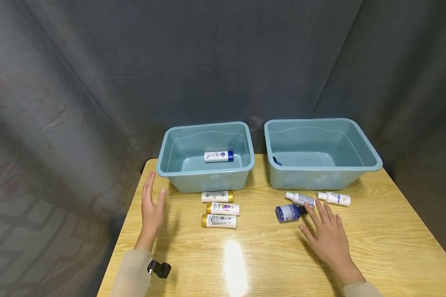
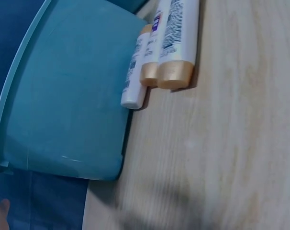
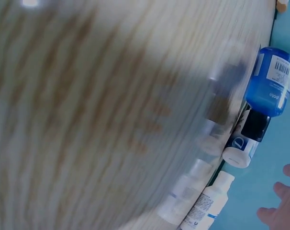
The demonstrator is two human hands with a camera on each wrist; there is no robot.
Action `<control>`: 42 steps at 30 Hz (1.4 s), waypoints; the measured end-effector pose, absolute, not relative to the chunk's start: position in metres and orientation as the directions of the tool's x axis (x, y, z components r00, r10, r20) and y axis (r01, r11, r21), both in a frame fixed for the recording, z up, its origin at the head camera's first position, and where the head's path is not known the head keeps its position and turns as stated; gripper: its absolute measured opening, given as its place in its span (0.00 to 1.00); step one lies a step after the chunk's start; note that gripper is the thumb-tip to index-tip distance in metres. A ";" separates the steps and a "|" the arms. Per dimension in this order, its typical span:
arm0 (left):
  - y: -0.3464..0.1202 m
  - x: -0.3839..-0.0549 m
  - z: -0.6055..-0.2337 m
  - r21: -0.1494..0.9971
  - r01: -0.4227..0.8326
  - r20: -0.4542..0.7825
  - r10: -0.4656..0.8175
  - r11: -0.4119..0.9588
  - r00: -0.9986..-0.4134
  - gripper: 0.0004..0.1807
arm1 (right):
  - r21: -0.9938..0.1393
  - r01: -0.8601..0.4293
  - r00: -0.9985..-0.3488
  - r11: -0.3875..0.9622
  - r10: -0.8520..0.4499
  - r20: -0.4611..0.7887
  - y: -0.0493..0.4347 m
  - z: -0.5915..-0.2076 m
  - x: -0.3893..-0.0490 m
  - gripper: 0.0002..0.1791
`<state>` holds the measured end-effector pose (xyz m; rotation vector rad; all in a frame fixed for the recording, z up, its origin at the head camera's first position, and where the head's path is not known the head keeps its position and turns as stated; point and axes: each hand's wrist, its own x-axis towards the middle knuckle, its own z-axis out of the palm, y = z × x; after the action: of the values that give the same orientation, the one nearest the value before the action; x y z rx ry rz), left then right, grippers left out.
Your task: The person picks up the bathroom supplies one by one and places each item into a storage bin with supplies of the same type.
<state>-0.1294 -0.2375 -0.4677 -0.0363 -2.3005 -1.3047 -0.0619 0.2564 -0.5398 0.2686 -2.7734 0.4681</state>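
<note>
My left hand (image 1: 152, 210) is held up with straight fingers at the front left corner of the left blue-green bin (image 1: 208, 182), holding nothing. To its right lie three white bottles with gold caps: a rear one (image 1: 214, 196), a middle one (image 1: 224, 208) and a front one (image 1: 221, 221). My right hand (image 1: 329, 239) hovers with spread fingers, also holding nothing. Its fingertips overlap the black cap end of a blue bottle (image 1: 287, 213) and a small white bottle (image 1: 301, 199) in the head view. Another white bottle (image 1: 338, 199) lies just beyond those fingers.
A white bottle with a blue cap (image 1: 217, 156) lies inside the left bin. In the right blue-green bin (image 1: 319, 179), a dark blue item (image 1: 277, 161) shows partly behind the rim. Both bins stand at the wooden table's (image 1: 267, 264) back edge, before a dark curtain (image 1: 223, 62).
</note>
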 end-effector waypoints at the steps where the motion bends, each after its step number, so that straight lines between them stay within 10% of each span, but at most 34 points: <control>1: -0.238 -0.132 -0.467 0.807 0.249 0.415 -0.216 0.535 -0.884 0.31 | -0.289 -0.235 -0.932 0.928 -0.131 0.338 0.256 -0.540 -0.062 0.39; 42: -0.252 -0.195 -0.462 0.937 0.156 0.221 -0.182 0.313 -0.958 0.32 | -0.285 -0.320 -0.891 0.904 -0.184 0.415 0.239 -0.542 -0.063 0.35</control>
<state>-0.1948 -0.2521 -0.4622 0.0231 -2.2978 -1.6892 -0.0631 0.2390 -0.5422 0.3696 -2.6838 0.4933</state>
